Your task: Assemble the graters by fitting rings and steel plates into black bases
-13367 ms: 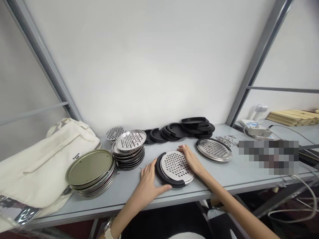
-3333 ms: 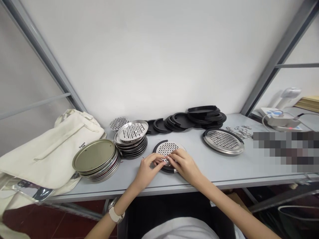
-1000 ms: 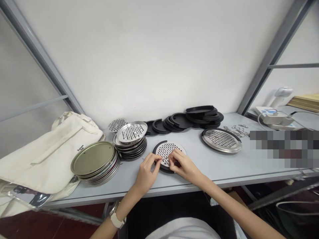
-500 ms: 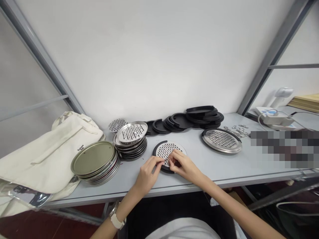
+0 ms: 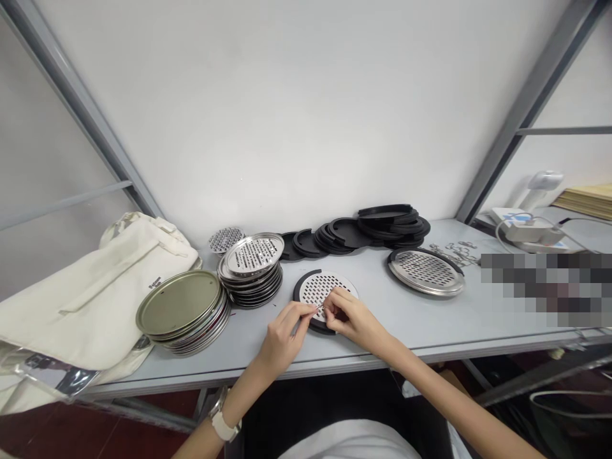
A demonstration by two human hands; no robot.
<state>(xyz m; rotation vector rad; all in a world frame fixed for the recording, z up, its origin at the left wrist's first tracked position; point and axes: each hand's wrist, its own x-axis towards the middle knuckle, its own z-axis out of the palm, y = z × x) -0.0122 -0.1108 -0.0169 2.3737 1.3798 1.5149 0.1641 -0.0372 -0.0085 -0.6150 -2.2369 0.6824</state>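
Observation:
A round metal grater plate (image 5: pixel 316 286) lies in front of me, partly ringed by a black rim piece (image 5: pixel 299 287). Over its front half, my left hand (image 5: pixel 285 333) and my right hand (image 5: pixel 352 315) meet almost fingertip to fingertip. Thumb and forefinger of the left are pinched together. The right is also closed, its fingers curled into a pinch. Between them is something tiny and metallic, too small to name. My fingers cover part of the plate's front and right side.
A stack of round plates with an olive top (image 5: pixel 179 305) and a stack of metal grater plates (image 5: pixel 253 254) stand left. Black discs (image 5: pixel 349 233) lie along the wall. Right are another grater (image 5: pixel 425 271) and small metal links (image 5: pixel 454 254). A cream bag (image 5: pixel 95 287) covers the left end.
Hardly anything differs. The fingertips shift very slightly over the grater plate, and both hands keep their pinch. The view moves a touch.

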